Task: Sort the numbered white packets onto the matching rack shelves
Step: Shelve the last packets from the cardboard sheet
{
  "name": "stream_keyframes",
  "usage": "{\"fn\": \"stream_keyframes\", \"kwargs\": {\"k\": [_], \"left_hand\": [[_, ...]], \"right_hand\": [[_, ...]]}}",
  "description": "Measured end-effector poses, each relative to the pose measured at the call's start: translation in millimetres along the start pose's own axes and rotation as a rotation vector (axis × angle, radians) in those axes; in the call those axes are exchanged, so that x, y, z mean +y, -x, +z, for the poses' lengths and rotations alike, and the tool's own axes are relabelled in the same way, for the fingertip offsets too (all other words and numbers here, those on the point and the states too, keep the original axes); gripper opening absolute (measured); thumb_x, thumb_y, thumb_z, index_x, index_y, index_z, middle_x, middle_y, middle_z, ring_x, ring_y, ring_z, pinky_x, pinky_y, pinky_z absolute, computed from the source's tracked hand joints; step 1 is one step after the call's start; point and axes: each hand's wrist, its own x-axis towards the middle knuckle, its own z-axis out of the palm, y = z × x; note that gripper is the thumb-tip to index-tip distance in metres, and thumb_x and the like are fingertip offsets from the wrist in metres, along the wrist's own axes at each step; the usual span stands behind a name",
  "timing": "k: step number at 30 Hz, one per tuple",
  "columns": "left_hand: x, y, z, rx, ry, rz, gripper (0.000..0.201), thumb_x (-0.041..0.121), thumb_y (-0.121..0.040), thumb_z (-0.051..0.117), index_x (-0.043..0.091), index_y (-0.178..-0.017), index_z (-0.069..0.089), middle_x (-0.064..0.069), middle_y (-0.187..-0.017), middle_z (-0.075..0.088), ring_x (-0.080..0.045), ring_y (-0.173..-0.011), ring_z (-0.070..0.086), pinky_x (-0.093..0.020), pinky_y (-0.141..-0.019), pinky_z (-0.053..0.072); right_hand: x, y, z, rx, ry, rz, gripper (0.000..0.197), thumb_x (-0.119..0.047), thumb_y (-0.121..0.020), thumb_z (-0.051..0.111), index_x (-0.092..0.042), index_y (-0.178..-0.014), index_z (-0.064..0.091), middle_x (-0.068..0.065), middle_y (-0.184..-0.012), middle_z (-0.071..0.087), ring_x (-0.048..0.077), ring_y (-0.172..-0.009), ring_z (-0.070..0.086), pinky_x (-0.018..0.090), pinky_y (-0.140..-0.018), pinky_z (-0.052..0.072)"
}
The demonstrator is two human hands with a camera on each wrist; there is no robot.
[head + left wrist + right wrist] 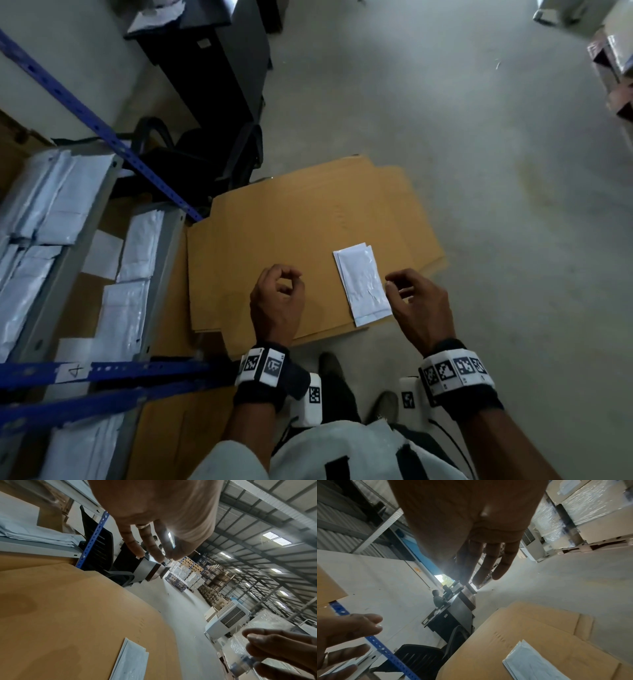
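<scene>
Bare-skinned right hand (416, 305) hovers with fingers loosely curled, holding nothing; its thumb and forefinger tips sit just beside the near right edge of the white packets (362, 284), not clearly touching. Left hand (276, 301) is likewise empty, fingers loosely curled in a ring, hanging over bare cardboard to the left of the packets.

Packets: a small stack, at least two by the offset edges, lying flat on the flattened cardboard sheets (274, 246) directly between and slightly ahead of the two hands. No number readable on the upper face from any view.

Further left of the left hand: rack (113, 144) with blue uprights, grey shelves already loaded with white packets; a beam label reading "4" (73, 371) is near the left wrist.

Judgement: step in hand is the pick-up of the next packet from the floor stack. Next move calls for pinching the top packet alone off the slick stack, turning it to find its number, then carrying it left to the shelf with the same label.
</scene>
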Motion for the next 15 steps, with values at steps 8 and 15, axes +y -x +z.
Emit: {"fn": "stream_keyframes", "kwargs": {"k": [8, 15], "left_hand": [[-9, -31, 64, -0.113, -0.034, -0.089, 0.015, 0.017, -0.085, 0.067, 0.031, -0.086, 0.066, 0.015, -0.09, 0.066, -0.002, -0.07, 0.061, -0.033, -0.063, 0.056], [-9, -69, 108, -0.248, -0.075, -0.064, 0.016, 0.017, -0.087, 0.067, 0.033, -0.088, 0.066, 0.016, -0.091, 0.066, -0.002, -0.073, 0.062, -0.025, -0.059, 0.051]], "right_hand": [[38, -25, -8, -0.006, 0.097, 0.083, 0.004, -0.031, -0.09, 0.07, -0.035, -0.093, 0.07, -0.021, -0.086, 0.07, -0.005, -0.077, 0.065, 0.031, -0.067, 0.057], [54, -69, -17, 0.024, 0.144, 0.122, 0.016, -0.022, -0.087, 0.075, -0.032, -0.099, 0.071, -0.02, -0.091, 0.071, 0.002, -0.084, 0.065, 0.033, -0.071, 0.056]]}}
